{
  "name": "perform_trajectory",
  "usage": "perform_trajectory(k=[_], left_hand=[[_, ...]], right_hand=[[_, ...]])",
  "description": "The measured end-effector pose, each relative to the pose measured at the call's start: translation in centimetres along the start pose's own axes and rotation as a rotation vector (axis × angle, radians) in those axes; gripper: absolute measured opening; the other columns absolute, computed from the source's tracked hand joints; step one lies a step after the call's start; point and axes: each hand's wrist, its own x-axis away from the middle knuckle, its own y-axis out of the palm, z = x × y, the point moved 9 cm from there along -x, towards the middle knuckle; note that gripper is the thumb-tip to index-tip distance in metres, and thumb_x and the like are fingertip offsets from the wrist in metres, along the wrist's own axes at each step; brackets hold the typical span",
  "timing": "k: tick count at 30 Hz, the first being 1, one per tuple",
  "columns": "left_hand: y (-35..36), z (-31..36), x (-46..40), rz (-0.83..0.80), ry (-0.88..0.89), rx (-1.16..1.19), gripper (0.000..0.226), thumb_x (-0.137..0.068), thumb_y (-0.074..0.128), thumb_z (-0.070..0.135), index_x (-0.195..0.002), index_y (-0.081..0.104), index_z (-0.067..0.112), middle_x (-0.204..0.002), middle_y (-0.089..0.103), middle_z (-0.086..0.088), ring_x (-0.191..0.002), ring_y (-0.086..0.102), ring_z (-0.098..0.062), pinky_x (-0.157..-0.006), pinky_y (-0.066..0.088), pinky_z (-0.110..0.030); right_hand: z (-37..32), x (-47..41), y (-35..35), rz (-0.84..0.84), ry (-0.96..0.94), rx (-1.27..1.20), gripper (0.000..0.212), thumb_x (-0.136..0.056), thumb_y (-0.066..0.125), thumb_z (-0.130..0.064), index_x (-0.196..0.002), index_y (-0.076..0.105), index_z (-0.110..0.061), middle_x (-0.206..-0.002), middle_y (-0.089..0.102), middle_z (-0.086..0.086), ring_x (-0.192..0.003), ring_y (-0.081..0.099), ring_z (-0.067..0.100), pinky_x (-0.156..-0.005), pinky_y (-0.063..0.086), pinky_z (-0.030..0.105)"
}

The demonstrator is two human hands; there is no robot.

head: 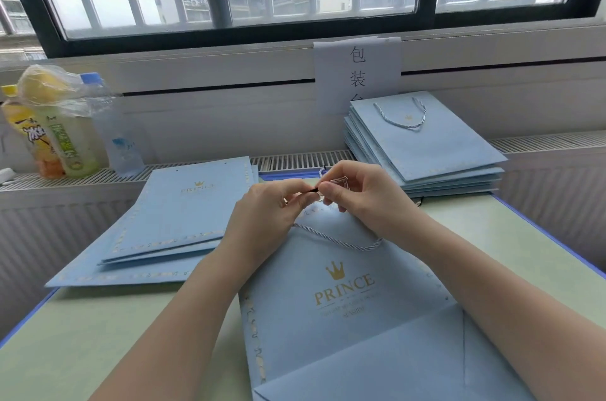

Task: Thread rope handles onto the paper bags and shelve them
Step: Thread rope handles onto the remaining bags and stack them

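Both hands are up at the mouth of the bag [347, 299], which lies flat on the counter [137, 325] in front of you w/ the PRINCE print facing up. Your left hand [262, 213] is pinched on the dark tip of the loose rope [337, 182]; your right hand [360, 194] pinches the same rope just beside it, fingers curled, the rest bunched above the thumb. One rope handle [337, 238] is already threaded and lies across the bag's front panel.

Looks like you're prepping the 2nd rope for the back panel. Tips:
- Keep the grip close to the tip so it stays stiff and doesn't fray or bend at the hole.
- Can't see the punched hole from here, so find it before you push.
- Feed from outside in, pull thru, then knot inside so it can't slip back.
- Match loop length to the handle already on.

Unthreaded bags [183, 220] sit in a fanned pile to your left; finished stack [426, 151] is far right by the window sill, well apart from the drink bottles [65, 138].
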Motion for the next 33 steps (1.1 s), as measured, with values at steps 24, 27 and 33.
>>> perform_trajectory(k=[24, 27, 33], left_hand=[[-1.7, -2.7, -0.4, -0.011, -0.26, 0.029, 0.032, -0.078, 0.074, 0.041, -0.061, 0.061, 0.017, -0.048, 0.052, 0.017, -0.055, 0.047, -0.008, -0.063, 0.041, -0.031], [-1.9, -2.6, -0.3, 0.008, -0.254, 0.022, 0.032, -0.079, 0.073, 0.04, -0.059, 0.06, 0.019, -0.047, 0.052, 0.017, -0.053, 0.047, -0.007, -0.062, 0.041, -0.031], [-1.7, -1.5, -0.3, -0.056, -0.26, 0.049, 0.026, -0.088, 0.065, 0.029, -0.07, 0.066, 0.011, -0.065, 0.065, -0.003, -0.061, 0.052, -0.012, -0.065, 0.044, -0.03]], right_hand=[[0.5, -0.2, -0.1, 0.049, -0.08, 0.415, 0.015, -0.086, 0.068, -0.021, -0.077, 0.057, -0.027, -0.086, 0.056, -0.009, -0.091, 0.051, 0.013, -0.081, 0.04, 0.029], [1.3, -0.3, -0.1, 0.001, 0.026, 0.316, 0.018, -0.084, 0.069, -0.022, -0.078, 0.056, -0.032, -0.103, 0.051, -0.002, -0.104, 0.046, 0.013, -0.083, 0.033, 0.021], [1.4, -0.2, -0.3, -0.024, 0.083, 0.251, 0.008, -0.084, 0.069, -0.024, -0.084, 0.062, -0.02, -0.087, 0.057, -0.011, -0.081, 0.05, -0.004, -0.069, 0.035, 0.007]])
